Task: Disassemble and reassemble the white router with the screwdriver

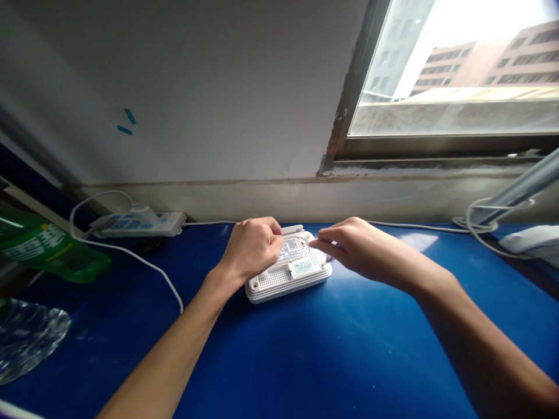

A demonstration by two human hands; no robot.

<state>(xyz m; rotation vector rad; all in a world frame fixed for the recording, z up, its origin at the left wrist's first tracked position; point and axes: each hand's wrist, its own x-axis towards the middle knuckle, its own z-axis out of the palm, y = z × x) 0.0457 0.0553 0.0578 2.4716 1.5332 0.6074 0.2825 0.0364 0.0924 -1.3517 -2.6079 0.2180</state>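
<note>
A white plastic device [283,283] with a perforated face, printed labels and round corner recesses lies on the blue table. It looks like a router turned face down, though I cannot be sure of its kind. Over its left rear part is my left hand [255,247], curled closed, its fingertips and anything in them hidden. My right hand [353,247] reaches in from the right, thumb and fingers pinched together at the device's right rear corner. Whatever sits in that pinch is too small to make out. A pale, narrow strip [292,229] shows along the device's far edge.
A power strip [174,224] with a plugged-in white adapter stands at the back left, its white cable [163,273] looping forward. Green [52,250] and clear [32,337] plastic bottles lie at left. Coiled cable wraps a metal post [510,192] at right. Wall and window rise behind.
</note>
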